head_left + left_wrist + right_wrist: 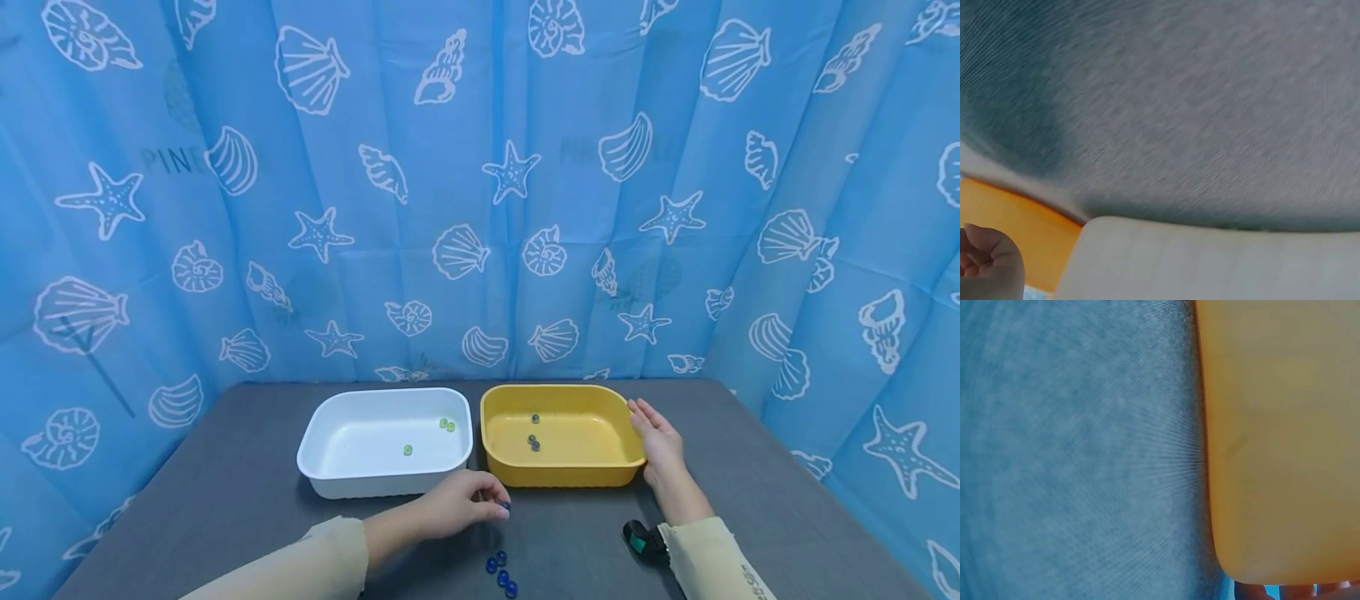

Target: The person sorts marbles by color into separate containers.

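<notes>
Pinching a marble (506,505) with the left hand (459,505) just in front of the yellow bin (566,477), probably for control; resting the right hand (663,446), uncurled, against its end, seemingly to steady it.

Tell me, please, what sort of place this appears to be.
Probably a curtained-off tabletop workspace: a blue, shell-patterned curtain hangs behind a grey tabletop holding a white bin and a yellow bin.

Left hand (459,505) pinches, fingers curled; right hand (660,443) lies farther forward, fingers nearly straight
</notes>
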`<move>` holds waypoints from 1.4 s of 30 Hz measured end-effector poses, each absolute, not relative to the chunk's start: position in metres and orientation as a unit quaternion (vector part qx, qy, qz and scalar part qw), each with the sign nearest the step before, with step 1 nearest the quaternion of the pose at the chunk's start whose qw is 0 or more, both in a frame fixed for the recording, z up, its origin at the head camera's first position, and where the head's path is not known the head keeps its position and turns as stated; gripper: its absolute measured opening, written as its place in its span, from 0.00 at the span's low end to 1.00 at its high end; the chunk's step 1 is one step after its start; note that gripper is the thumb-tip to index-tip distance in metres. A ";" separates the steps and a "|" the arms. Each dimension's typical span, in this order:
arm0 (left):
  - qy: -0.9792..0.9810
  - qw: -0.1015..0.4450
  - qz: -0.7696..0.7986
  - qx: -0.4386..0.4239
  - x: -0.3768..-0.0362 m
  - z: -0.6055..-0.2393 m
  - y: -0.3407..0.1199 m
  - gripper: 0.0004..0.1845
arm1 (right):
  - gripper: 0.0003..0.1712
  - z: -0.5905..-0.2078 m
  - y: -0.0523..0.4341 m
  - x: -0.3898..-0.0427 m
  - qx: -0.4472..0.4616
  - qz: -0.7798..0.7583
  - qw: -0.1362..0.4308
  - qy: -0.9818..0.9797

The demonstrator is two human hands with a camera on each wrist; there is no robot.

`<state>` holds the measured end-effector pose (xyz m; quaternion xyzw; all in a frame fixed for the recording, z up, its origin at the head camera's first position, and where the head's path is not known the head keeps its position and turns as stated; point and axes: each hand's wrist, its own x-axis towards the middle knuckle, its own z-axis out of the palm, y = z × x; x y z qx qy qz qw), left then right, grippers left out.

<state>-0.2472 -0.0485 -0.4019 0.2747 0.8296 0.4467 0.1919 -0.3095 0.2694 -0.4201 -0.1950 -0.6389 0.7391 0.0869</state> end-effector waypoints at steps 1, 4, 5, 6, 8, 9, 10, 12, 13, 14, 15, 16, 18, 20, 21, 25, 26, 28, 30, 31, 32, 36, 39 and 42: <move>0.828 0.187 0.453 0.273 -0.247 -0.400 -0.047 0.07 | 0.30 -0.420 0.269 -0.309 -0.196 0.739 0.086 -0.638; 0.822 0.173 0.476 0.262 -0.248 -0.396 -0.043 0.07 | 0.30 -0.420 0.270 -0.310 -0.199 0.742 0.084 -0.635; 0.821 0.166 0.482 0.258 -0.249 -0.395 -0.042 0.06 | 0.31 -0.420 0.270 -0.310 -0.199 0.743 0.084 -0.634; 0.818 0.161 0.490 0.253 -0.249 -0.394 -0.041 0.06 | 0.31 -0.420 0.270 -0.309 -0.199 0.744 0.083 -0.633; 0.815 0.145 0.504 0.246 -0.250 -0.393 -0.038 0.05 | 0.31 -0.419 0.270 -0.309 -0.200 0.746 0.082 -0.630; 0.815 0.136 0.508 0.243 -0.251 -0.392 -0.036 0.06 | 0.31 -0.419 0.270 -0.309 -0.202 0.747 0.080 -0.628; 0.815 0.126 0.512 0.240 -0.251 -0.392 -0.035 0.06 | 0.31 -0.419 0.269 -0.308 -0.202 0.748 0.079 -0.627; 0.814 0.106 0.520 0.236 -0.253 -0.391 -0.031 0.06 | 0.31 -0.419 0.269 -0.308 -0.199 0.750 0.076 -0.627; 0.814 0.096 0.523 0.232 -0.254 -0.391 -0.029 0.07 | 0.31 -0.419 0.269 -0.308 -0.198 0.750 0.076 -0.627; 0.815 0.087 0.526 0.227 -0.255 -0.390 -0.027 0.07 | 0.31 -0.419 0.269 -0.309 -0.197 0.750 0.075 -0.627; 0.816 0.079 0.528 0.224 -0.256 -0.390 -0.025 0.07 | 0.32 -0.419 0.269 -0.309 -0.197 0.750 0.074 -0.627; 0.816 0.070 0.530 0.220 -0.258 -0.389 -0.023 0.07 | 0.31 -0.419 0.269 -0.309 -0.195 0.751 0.073 -0.627; 0.815 0.054 0.538 0.209 -0.261 -0.388 -0.018 0.07 | 0.31 -0.419 0.270 -0.309 -0.196 0.750 0.072 -0.628; 0.810 0.041 0.551 0.198 -0.264 -0.387 -0.013 0.07 | 0.31 -0.419 0.271 -0.309 -0.196 0.749 0.072 -0.629; 0.807 0.034 0.558 0.193 -0.265 -0.386 -0.011 0.08 | 0.31 -0.419 0.271 -0.310 -0.196 0.748 0.072 -0.630; 0.792 0.019 0.585 0.173 -0.271 -0.385 -0.005 0.09 | 0.31 -0.419 0.271 -0.309 -0.196 0.743 0.069 -0.637; 0.789 0.016 0.590 0.171 -0.272 -0.385 -0.004 0.09 | 0.31 -0.419 0.272 -0.309 -0.195 0.742 0.068 -0.638; 0.785 0.012 0.597 0.166 -0.273 -0.386 -0.002 0.10 | 0.32 -0.419 0.272 -0.309 -0.191 0.738 0.065 -0.644; 0.780 0.007 0.604 0.165 -0.274 -0.388 -0.001 0.10 | 0.32 -0.418 0.273 -0.308 -0.190 0.733 0.061 -0.650; 0.779 0.006 0.605 0.164 -0.274 -0.389 0.000 0.10 | 0.32 -0.418 0.273 -0.307 -0.189 0.732 0.059 -0.652; 0.777 0.006 0.607 0.163 -0.275 -0.389 0.001 0.10 | 0.32 -0.417 0.273 -0.307 -0.187 0.730 0.057 -0.655; 0.778 0.009 0.607 0.161 -0.279 -0.392 0.005 0.10 | 0.31 -0.415 0.273 -0.306 -0.181 0.728 0.054 -0.659; 0.787 0.009 0.598 0.150 -0.285 -0.392 0.009 0.10 | 0.31 -0.413 0.273 -0.308 -0.175 0.733 0.051 -0.655; 0.801 0.012 0.585 0.127 -0.292 -0.391 0.015 0.10 | 0.31 -0.412 0.273 -0.309 -0.176 0.740 0.044 -0.648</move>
